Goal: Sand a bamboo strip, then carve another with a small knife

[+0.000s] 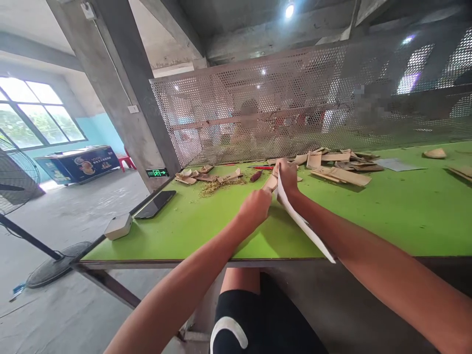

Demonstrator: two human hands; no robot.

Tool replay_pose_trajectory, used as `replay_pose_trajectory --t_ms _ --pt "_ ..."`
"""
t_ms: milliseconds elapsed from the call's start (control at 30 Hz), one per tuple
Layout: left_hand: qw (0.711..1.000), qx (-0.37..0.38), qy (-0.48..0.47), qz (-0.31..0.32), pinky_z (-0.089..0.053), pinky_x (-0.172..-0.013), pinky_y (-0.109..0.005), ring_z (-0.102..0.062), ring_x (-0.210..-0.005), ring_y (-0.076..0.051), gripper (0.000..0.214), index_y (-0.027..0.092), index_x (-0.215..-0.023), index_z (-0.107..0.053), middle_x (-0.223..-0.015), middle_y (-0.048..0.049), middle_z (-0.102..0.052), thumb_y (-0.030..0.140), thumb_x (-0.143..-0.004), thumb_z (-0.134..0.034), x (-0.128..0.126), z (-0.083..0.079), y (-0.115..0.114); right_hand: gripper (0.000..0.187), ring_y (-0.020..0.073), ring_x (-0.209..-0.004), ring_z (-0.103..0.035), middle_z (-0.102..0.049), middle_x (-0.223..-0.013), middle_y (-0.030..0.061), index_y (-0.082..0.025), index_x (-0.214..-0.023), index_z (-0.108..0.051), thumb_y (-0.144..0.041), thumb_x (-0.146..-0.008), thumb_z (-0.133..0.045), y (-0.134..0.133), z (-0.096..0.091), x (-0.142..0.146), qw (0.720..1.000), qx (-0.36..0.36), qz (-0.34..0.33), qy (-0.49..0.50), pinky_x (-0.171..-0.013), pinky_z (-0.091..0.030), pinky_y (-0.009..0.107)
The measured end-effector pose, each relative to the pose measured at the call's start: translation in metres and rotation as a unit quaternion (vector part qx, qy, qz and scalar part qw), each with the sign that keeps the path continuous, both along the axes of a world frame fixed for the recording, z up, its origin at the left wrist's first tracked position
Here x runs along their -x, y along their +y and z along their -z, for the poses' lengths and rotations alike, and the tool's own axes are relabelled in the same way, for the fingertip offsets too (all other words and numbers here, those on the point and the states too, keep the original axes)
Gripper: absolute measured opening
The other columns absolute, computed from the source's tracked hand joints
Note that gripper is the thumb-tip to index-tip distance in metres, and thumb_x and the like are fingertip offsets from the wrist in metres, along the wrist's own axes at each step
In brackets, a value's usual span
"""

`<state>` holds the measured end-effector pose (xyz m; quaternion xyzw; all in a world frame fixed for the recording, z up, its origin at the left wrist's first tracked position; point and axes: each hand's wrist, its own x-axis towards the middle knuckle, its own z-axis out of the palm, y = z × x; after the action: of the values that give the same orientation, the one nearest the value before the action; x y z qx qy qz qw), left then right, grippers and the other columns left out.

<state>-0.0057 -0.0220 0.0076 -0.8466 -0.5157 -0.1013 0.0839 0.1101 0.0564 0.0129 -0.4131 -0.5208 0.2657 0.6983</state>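
My left hand is closed around the lower end of a thin tan wooden piece above the green table. Just beyond it, my right hand grips a long white sheet, which hangs bent toward me beside my right forearm. The wooden piece meets the sheet near the right hand's fingers, and the exact contact is hidden. Behind the hands lie a tool with a dark red handle and a thin red stick-like item.
Curved wooden pieces are piled at the back right, others at the back left beside yellowish shavings. A black phone and a white box lie along the table's left edge. Perforated metal panel behind.
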Motion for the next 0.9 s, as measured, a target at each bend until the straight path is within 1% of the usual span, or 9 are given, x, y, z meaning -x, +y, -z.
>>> replay_pose_trajectory --t_ms 100,233,333,400,567,633,733,800,900 --pt "0.999 -0.01 0.03 -0.009 -0.054 -0.07 -0.034 -0.072 -0.092 -0.033 0.04 0.007 -0.117 -0.058 -0.09 -0.0189 -0.071 -0.001 -0.08 -0.047 0.001 0.0 0.0 0.032 0.0119 -0.048 -0.022 -0.021 -0.047 -0.0047 -0.026 -0.054 -0.023 -0.026 -0.081 -0.041 0.004 0.003 -0.002 0.998 0.019 0.056 -0.008 -0.047 -0.021 0.03" --pt "0.998 -0.011 0.058 -0.001 -0.056 -0.074 -0.036 -0.072 -0.092 -0.031 0.039 0.007 -0.116 -0.06 -0.09 -0.0179 -0.071 -0.002 -0.082 -0.044 0.002 -0.002 0.001 0.034 0.0115 -0.05 -0.023 -0.02 -0.05 -0.0039 -0.025 -0.052 -0.023 -0.026 -0.08 -0.042 0.002 0.002 -0.004 0.995 0.012 0.089 -0.047 -0.049 -0.018 0.031" --pt "0.996 -0.012 0.083 0.009 -0.056 -0.076 -0.037 -0.071 -0.094 -0.031 0.039 0.008 -0.113 -0.063 -0.092 -0.0179 -0.071 -0.003 -0.082 -0.042 0.003 -0.002 0.002 0.04 0.0106 -0.049 -0.022 -0.016 -0.05 -0.004 -0.024 -0.047 -0.022 -0.024 -0.08 -0.045 0.002 0.0 -0.009 0.986 0.02 0.128 -0.104 -0.052 -0.017 0.032" --pt "0.996 -0.018 0.091 0.016 -0.056 -0.078 -0.036 -0.07 -0.095 -0.03 0.04 0.008 -0.114 -0.063 -0.094 -0.0179 -0.071 -0.002 -0.081 -0.043 0.003 -0.002 0.002 0.04 0.0105 -0.049 -0.023 -0.016 -0.049 -0.004 -0.024 -0.046 -0.023 -0.022 -0.08 -0.045 0.002 -0.001 -0.012 0.981 0.025 0.149 -0.119 -0.052 -0.017 0.032" --pt "0.997 -0.021 0.07 0.024 -0.052 -0.071 -0.032 -0.069 -0.088 -0.028 0.053 0.013 -0.126 -0.06 -0.09 -0.014 -0.071 -0.001 -0.076 -0.049 0.01 -0.003 0.006 0.037 0.0107 -0.05 -0.024 -0.019 -0.051 -0.0034 -0.023 -0.047 -0.025 -0.023 -0.079 -0.044 0.0 -0.002 -0.012 0.98 -0.012 0.141 -0.138 -0.053 -0.017 0.032" --pt "0.998 -0.023 0.052 0.039 -0.048 -0.066 -0.029 -0.068 -0.082 -0.026 0.051 0.014 -0.119 -0.064 -0.085 -0.012 -0.07 -0.001 -0.072 -0.051 0.014 -0.003 0.01 0.037 0.0112 -0.049 -0.025 -0.02 -0.048 -0.0034 -0.023 -0.047 -0.026 -0.024 -0.079 -0.044 0.002 -0.002 -0.015 0.974 -0.01 0.156 -0.164 -0.053 -0.017 0.032" --pt "0.996 -0.032 0.004 0.085 -0.04 -0.06 -0.026 -0.062 -0.073 -0.02 0.038 0.015 -0.099 -0.068 -0.075 -0.0062 -0.065 0.001 -0.067 -0.053 0.018 -0.001 0.016 0.036 0.0121 -0.049 -0.028 -0.022 -0.045 -0.0031 -0.024 -0.046 -0.028 -0.024 -0.079 -0.042 0.009 -0.003 -0.029 0.965 0.018 0.199 -0.171 -0.053 -0.018 0.032" --pt "0.99 -0.038 -0.042 0.13 -0.034 -0.056 -0.025 -0.056 -0.065 -0.016 0.027 0.015 -0.087 -0.066 -0.066 -0.0018 -0.058 0.002 -0.066 -0.054 0.018 0.003 0.021 0.034 0.0123 -0.049 -0.029 -0.021 -0.045 -0.0035 -0.024 -0.047 -0.029 -0.025 -0.08 -0.041 0.014 -0.004 -0.039 0.963 0.031 0.22 -0.15 -0.053 -0.019 0.032" --pt "0.973 -0.043 -0.133 0.181 -0.027 -0.053 -0.024 -0.045 -0.056 -0.011 0.017 0.015 -0.072 -0.059 -0.058 0.0026 -0.047 0.001 -0.063 -0.054 0.017 0.01 0.029 0.034 0.012 -0.049 -0.028 -0.019 -0.047 -0.004 -0.025 -0.049 -0.027 -0.025 -0.08 -0.041 0.018 -0.006 -0.05 0.966 0.038 0.227 -0.119 -0.052 -0.019 0.031"
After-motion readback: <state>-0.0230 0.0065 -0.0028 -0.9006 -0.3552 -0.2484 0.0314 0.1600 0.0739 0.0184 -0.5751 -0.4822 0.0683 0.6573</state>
